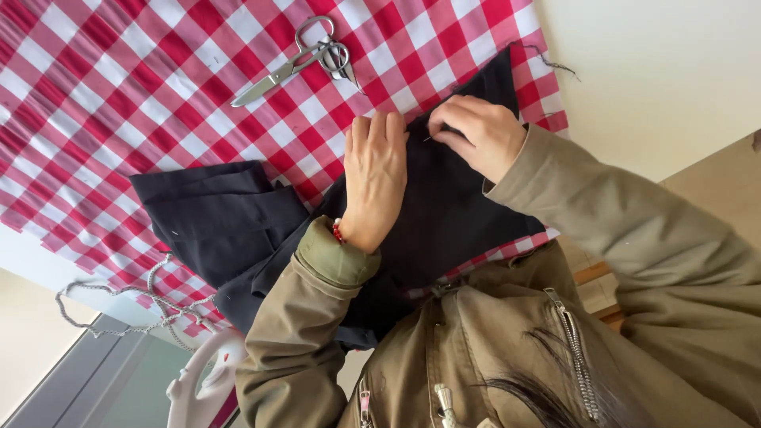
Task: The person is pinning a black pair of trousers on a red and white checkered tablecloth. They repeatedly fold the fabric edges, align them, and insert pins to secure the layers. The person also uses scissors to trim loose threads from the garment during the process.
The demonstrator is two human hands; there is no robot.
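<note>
Head view: scissors [297, 59] beyond black fabric [444, 206].

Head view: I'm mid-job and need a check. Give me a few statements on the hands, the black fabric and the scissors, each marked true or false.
1. The left hand lies flat on the black fabric. True.
2. The right hand holds the scissors. False: the scissors lie apart on the red-and-white checked cloth; the right hand pinches something thin, seemingly a pin or needle, at the fabric.
3. The scissors are closed. True.
4. The cloth under the work is plain blue. False: it is red-and-white checked.
</note>
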